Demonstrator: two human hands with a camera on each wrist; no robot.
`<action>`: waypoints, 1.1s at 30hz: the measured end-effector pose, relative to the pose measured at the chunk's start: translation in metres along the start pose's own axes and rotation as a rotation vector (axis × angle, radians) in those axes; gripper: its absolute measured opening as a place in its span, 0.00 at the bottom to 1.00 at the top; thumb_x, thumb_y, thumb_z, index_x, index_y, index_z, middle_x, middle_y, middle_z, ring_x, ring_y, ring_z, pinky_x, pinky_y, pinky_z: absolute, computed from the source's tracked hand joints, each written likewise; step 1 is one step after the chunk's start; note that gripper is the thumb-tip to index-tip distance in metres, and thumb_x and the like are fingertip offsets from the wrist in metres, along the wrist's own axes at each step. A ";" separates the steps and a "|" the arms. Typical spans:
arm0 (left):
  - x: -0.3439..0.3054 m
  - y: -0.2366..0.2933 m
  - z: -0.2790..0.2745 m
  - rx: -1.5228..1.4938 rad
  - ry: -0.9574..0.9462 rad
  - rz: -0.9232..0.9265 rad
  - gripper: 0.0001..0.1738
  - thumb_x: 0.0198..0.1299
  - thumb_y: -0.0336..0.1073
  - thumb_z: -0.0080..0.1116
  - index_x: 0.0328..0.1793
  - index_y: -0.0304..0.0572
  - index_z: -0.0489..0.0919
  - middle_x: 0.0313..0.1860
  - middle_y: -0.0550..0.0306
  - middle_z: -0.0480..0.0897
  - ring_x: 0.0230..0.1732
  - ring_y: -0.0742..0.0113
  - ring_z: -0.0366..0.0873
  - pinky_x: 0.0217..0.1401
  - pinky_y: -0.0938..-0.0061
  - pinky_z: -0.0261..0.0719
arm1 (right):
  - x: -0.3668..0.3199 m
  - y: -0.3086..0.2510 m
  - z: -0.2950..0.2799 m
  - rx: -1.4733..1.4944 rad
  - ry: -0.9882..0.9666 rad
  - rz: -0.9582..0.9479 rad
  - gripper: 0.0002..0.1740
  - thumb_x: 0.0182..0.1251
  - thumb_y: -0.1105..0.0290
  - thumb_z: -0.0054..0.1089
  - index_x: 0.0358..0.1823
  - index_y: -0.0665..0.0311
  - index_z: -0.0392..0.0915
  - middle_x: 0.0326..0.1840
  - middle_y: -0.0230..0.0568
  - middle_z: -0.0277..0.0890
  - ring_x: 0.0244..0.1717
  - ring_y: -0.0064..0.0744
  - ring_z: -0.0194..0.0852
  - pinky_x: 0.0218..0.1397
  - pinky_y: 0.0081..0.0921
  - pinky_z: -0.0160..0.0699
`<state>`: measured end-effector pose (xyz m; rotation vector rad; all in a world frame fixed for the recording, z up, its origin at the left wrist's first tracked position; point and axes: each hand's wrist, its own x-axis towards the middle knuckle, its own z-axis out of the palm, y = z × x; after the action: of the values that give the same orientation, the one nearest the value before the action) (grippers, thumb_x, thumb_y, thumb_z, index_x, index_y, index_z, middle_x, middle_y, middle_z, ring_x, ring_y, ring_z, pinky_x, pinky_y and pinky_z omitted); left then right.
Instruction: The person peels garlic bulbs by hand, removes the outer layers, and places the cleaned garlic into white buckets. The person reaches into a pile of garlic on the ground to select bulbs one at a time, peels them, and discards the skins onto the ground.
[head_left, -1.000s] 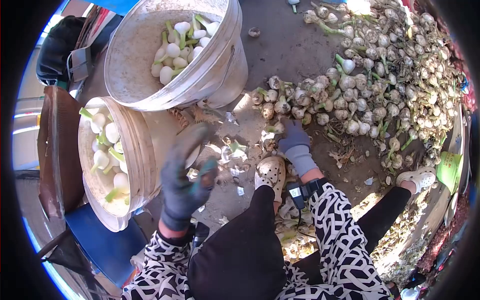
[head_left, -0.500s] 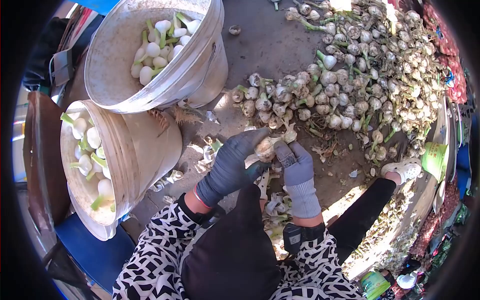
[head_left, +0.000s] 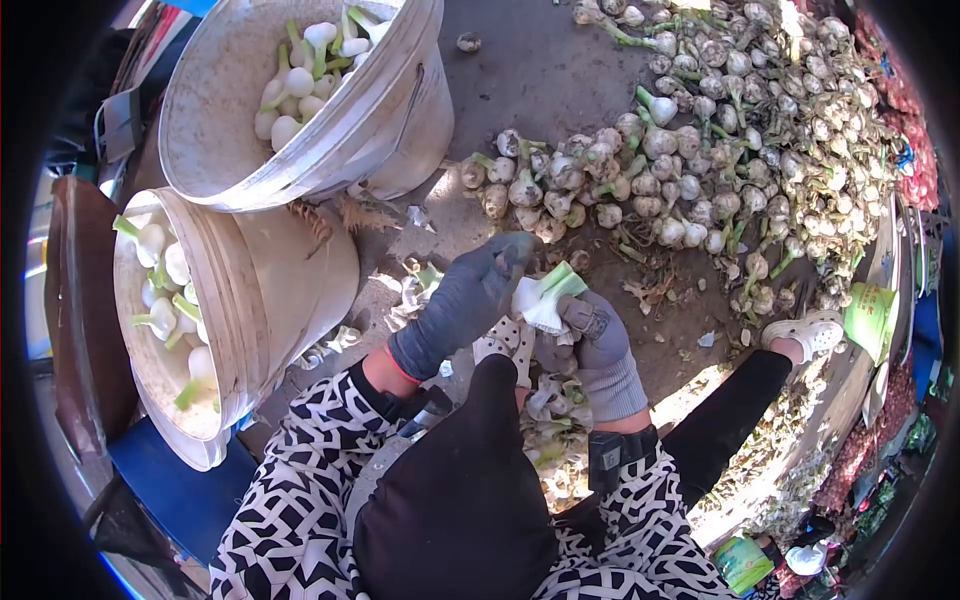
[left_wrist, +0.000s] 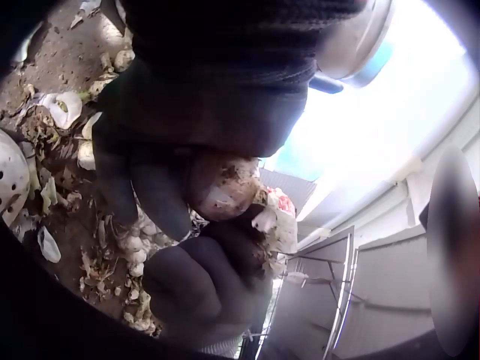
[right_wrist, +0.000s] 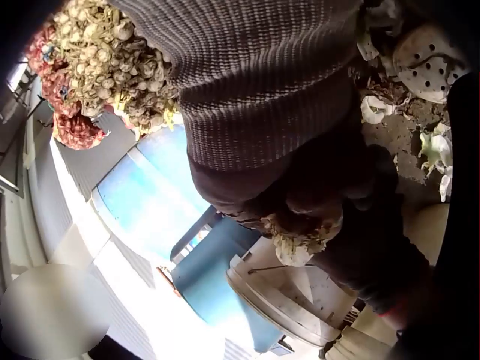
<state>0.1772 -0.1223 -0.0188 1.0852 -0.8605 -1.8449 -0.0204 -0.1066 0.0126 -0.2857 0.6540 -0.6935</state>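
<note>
In the head view my gloved right hand [head_left: 600,335] grips a garlic bulb [head_left: 540,302] whose white layers and short green stem show beside the thumb. My gloved left hand [head_left: 465,300] is at its upper left, fingers bent and fingertips close above the white part. The left wrist view has the bulb's dirty, brownish skin [left_wrist: 225,187] between the two hands, under the left fingers [left_wrist: 161,199]. Pale papery garlic skin [right_wrist: 294,244] pokes out below the right hand in the right wrist view. Much of the bulb is hidden by the gloves.
A large heap of dirty garlic [head_left: 740,150] spreads over the ground at right. Two white buckets with cleaned bulbs lean at left, an upper bucket [head_left: 400,150] and a lower bucket [head_left: 290,290]. Peel scraps [head_left: 415,290] and a foot in a perforated clog [head_left: 805,340] are nearby.
The right hand picked a bulb from the heap's edge, and both hands came together on it. Its dirty outer skin has since opened to white layers and green stem; the left hand shifted up slightly.
</note>
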 end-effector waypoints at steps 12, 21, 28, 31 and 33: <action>-0.013 0.017 0.003 -0.143 -0.074 -0.032 0.28 0.65 0.52 0.59 0.56 0.33 0.77 0.48 0.56 0.83 0.54 0.64 0.79 0.61 0.69 0.75 | -0.019 0.042 -0.040 0.244 -0.006 -0.079 0.21 0.69 0.59 0.56 0.51 0.70 0.72 0.21 0.35 0.70 0.14 0.24 0.63 0.15 0.23 0.60; 0.000 0.006 0.006 -0.762 -0.157 -0.130 0.29 0.72 0.53 0.45 0.61 0.34 0.77 0.59 0.44 0.80 0.65 0.50 0.74 0.69 0.62 0.69 | -0.130 0.087 -0.068 -1.169 -0.058 0.760 0.33 0.60 0.48 0.65 0.61 0.62 0.74 0.34 0.40 0.83 0.31 0.34 0.82 0.35 0.29 0.80; 0.001 -0.006 0.010 -0.685 -0.028 -0.149 0.33 0.72 0.57 0.44 0.67 0.34 0.72 0.59 0.48 0.79 0.52 0.66 0.79 0.59 0.70 0.74 | -0.065 0.023 -0.024 -1.473 0.512 -0.072 0.36 0.61 0.52 0.67 0.68 0.57 0.66 0.39 0.40 0.82 0.38 0.36 0.82 0.41 0.34 0.78; 0.000 -0.007 0.014 -0.518 0.035 -0.126 0.34 0.73 0.58 0.42 0.66 0.35 0.73 0.53 0.51 0.80 0.52 0.67 0.78 0.58 0.71 0.75 | -0.010 0.015 0.004 -1.041 0.404 -0.128 0.26 0.66 0.58 0.64 0.62 0.62 0.72 0.37 0.37 0.81 0.34 0.27 0.80 0.37 0.25 0.77; 0.000 -0.005 0.013 -0.424 0.025 -0.089 0.34 0.73 0.59 0.40 0.65 0.35 0.74 0.50 0.53 0.81 0.52 0.67 0.77 0.57 0.70 0.75 | 0.001 0.019 0.013 -0.760 0.286 -0.046 0.21 0.69 0.61 0.62 0.58 0.65 0.75 0.36 0.35 0.81 0.32 0.22 0.78 0.36 0.21 0.76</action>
<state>0.1639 -0.1181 -0.0175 0.8836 -0.3824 -1.9661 -0.0021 -0.0925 0.0131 -0.9145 1.1785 -0.5072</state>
